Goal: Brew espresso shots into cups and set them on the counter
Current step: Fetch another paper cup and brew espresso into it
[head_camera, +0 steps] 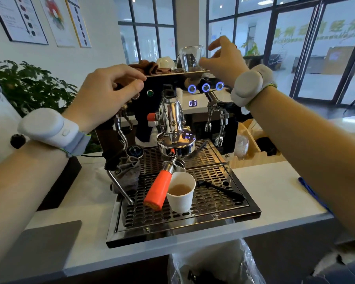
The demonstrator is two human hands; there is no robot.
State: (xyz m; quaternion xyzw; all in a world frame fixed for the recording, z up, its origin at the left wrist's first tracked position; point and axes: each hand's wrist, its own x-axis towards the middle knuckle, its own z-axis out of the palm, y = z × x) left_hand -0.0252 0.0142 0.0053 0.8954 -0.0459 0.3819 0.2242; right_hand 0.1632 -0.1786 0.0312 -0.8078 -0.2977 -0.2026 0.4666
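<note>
Espresso machine (pixel 172 119) display (pixel 192 103) reads "03". Left hand (pixel 105 93) curled, touching machine's top edge; right hand (pixel 223 58) spread, empty, above machine w/ paper cup (pixel 180 193) below.

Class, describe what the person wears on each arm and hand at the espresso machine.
Both forearms are bare, with no sleeves or gloves. The left hand and right hand each have a bulky pale grey wrist device on a grey strap with a green-yellow edge.

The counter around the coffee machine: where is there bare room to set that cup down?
The widest bare patch is the white counter right of the drip tray, short of the blue cloth. A narrower strip lies in front of the tray. The tray is crowded: paper cup, orange portafilter handle, grey rag, black brush.
</note>
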